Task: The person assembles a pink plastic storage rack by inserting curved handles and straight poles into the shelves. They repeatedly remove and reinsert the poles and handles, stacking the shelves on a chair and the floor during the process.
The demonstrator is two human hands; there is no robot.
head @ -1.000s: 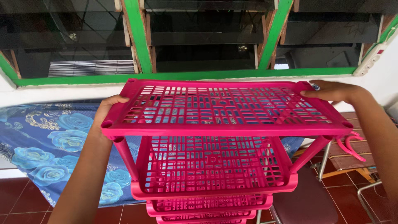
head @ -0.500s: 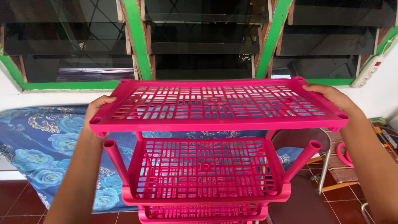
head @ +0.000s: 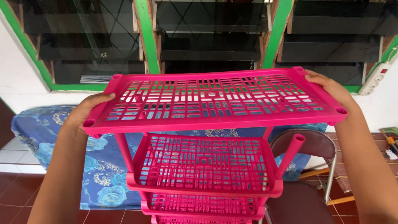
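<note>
Hands grip the pink slatted shelf [head: 213,99] by its short edges, left hand [head: 85,112] and right hand [head: 329,89] closed, above the rack [head: 203,174].

Pink slotted shelf tray [head: 213,99], held level

Both hands, left hand [head: 85,111] and right hand [head: 329,89], grip a pink slotted shelf [head: 213,99] above a pink rack [head: 203,170].

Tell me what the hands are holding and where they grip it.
A pink slotted shelf tray, gripped at its short ends: left hand on one, right hand on the other.
</note>
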